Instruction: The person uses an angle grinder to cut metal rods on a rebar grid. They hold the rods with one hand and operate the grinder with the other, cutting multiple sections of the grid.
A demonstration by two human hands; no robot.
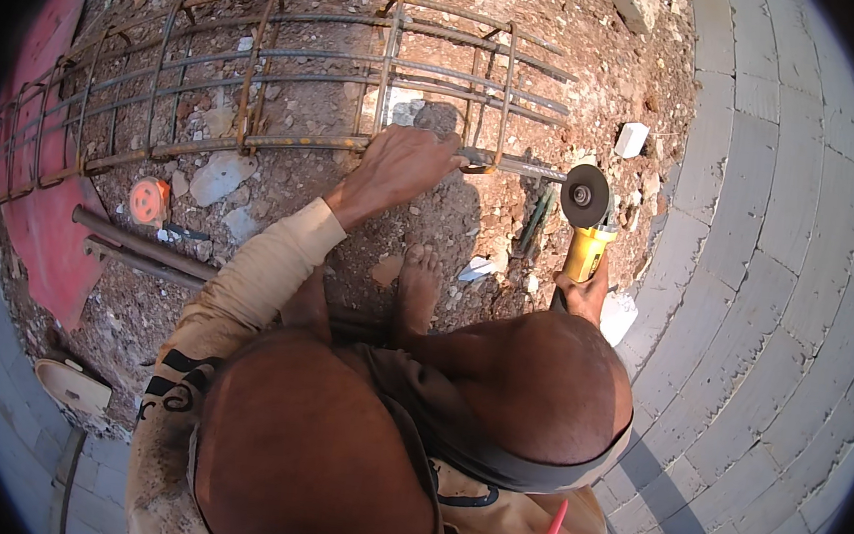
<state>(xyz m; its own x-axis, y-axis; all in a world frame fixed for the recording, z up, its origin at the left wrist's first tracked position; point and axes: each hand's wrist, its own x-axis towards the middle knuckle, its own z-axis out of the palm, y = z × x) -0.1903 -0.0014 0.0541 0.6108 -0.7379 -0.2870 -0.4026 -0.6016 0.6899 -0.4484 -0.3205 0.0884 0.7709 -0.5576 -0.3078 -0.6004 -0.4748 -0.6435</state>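
Note:
My left hand (395, 169) is closed around the near lengthwise bar of a rusty rebar cage (301, 143), which lies across the upper left of the view. That bar runs on to the right past my fingers. My right hand (588, 292) grips a yellow angle grinder (589, 252) by its body, low on the right. Its dark round disc (585, 196) is at the end of the bar; whether they touch I cannot tell. The grinder's rear end is hidden behind my hand and knee.
Grey block walls (752, 212) border the rubble on the right. An orange tape measure (149, 202) lies below the cage. Steel pipes (152, 253) reach toward my left forearm, beside a red sheet (48, 237). A white block (632, 140) sits near the disc; my bare foot (417, 286) is below my left hand.

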